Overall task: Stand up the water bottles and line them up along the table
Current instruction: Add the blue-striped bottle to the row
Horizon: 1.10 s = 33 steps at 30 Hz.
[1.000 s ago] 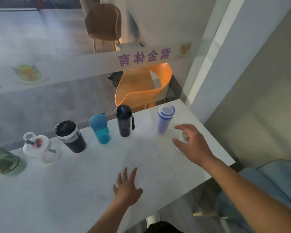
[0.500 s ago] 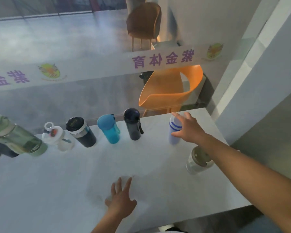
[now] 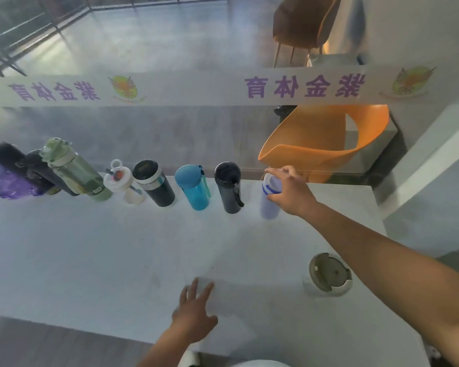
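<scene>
Right hand (image 3: 292,193) with its grip closed round the top of the blue-banded bottle (image 3: 268,207), which stands upright at the right end of the row of bottles (image 3: 154,186) along the far edge of the tabletop (image 3: 90,247), just beside the navy bottle (image 3: 229,192). Left hand (image 3: 194,313) lies flat near the front edge, its grip wide and holding nothing; a white-lidded bottle (image 3: 329,274) stands well apart from the row.

We see bare bench (image 3: 104,260) before the bottle row (image 3: 154,184) at the far edge — only 1 white bottle (image 3: 329,274) stands apart, just beside our right forearm (image 3: 382,260).
</scene>
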Each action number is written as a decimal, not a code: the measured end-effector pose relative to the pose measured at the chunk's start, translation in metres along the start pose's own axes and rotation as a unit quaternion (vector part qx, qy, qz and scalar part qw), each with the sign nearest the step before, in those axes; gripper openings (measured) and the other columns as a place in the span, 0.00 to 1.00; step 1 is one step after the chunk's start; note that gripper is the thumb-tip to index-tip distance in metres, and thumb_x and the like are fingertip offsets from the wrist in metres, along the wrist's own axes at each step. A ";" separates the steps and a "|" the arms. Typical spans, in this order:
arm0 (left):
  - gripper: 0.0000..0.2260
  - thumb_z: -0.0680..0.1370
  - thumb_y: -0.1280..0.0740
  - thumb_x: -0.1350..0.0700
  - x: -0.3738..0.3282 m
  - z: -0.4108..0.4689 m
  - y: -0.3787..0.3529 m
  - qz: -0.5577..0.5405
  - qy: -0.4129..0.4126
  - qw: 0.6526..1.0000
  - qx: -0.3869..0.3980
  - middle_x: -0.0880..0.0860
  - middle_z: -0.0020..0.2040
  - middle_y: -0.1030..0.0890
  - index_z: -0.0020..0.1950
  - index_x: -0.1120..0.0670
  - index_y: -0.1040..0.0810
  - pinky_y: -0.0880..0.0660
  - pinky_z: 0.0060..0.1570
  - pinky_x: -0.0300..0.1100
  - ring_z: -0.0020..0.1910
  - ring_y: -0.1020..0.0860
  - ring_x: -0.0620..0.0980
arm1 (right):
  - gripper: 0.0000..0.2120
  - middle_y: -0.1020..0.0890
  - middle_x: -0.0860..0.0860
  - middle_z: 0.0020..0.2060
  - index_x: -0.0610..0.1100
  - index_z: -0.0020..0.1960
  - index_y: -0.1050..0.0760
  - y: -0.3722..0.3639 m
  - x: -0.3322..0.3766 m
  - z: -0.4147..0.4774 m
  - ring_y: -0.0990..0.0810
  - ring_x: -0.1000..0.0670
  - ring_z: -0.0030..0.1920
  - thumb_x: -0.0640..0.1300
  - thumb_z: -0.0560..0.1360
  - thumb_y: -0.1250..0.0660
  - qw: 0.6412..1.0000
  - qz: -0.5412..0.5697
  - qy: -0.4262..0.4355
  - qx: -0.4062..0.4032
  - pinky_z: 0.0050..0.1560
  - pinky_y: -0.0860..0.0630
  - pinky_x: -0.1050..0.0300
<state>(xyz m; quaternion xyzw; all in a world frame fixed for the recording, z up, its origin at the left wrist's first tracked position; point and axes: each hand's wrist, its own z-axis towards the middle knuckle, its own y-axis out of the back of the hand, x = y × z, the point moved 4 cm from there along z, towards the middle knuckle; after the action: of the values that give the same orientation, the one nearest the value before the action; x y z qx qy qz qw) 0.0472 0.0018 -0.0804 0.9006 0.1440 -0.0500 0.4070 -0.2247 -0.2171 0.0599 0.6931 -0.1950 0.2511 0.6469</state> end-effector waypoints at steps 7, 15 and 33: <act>0.37 0.75 0.35 0.46 -0.003 -0.008 -0.004 -0.005 0.005 1.000 0.004 0.45 0.80 0.61 0.79 0.37 0.53 0.35 0.71 0.52 0.79 0.58 0.52 | 0.30 0.35 0.46 0.70 0.55 0.73 0.35 -0.014 0.020 0.025 0.33 0.41 0.67 0.47 0.73 0.28 0.998 -0.047 0.027 0.027 0.67 0.30 0.45; 0.36 0.76 0.36 0.49 -0.002 -0.012 -0.003 -0.022 -0.001 1.000 0.005 0.44 0.80 0.61 0.78 0.36 0.51 0.35 0.70 0.49 0.79 0.59 0.51 | 0.30 0.35 0.46 0.70 0.55 0.73 0.36 -0.012 0.019 0.025 0.32 0.41 0.66 0.48 0.74 0.29 0.997 -0.063 0.021 0.035 0.65 0.28 0.44; 0.37 0.75 0.36 0.48 -0.017 -0.007 0.002 -0.017 -0.005 1.000 -0.014 0.47 0.81 0.59 0.78 0.35 0.53 0.43 0.74 0.57 0.80 0.58 0.54 | 0.43 0.42 0.45 0.74 0.59 0.75 0.47 0.004 0.009 0.000 0.33 0.39 0.69 0.54 0.69 0.25 0.999 0.028 0.022 -0.007 0.65 0.30 0.44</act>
<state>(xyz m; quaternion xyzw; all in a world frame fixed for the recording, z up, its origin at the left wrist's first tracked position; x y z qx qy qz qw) 0.0312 0.0018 -0.0709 0.8918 0.1585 -0.0593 0.4196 -0.2198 -0.2167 0.0690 0.6774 -0.2016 0.2832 0.6483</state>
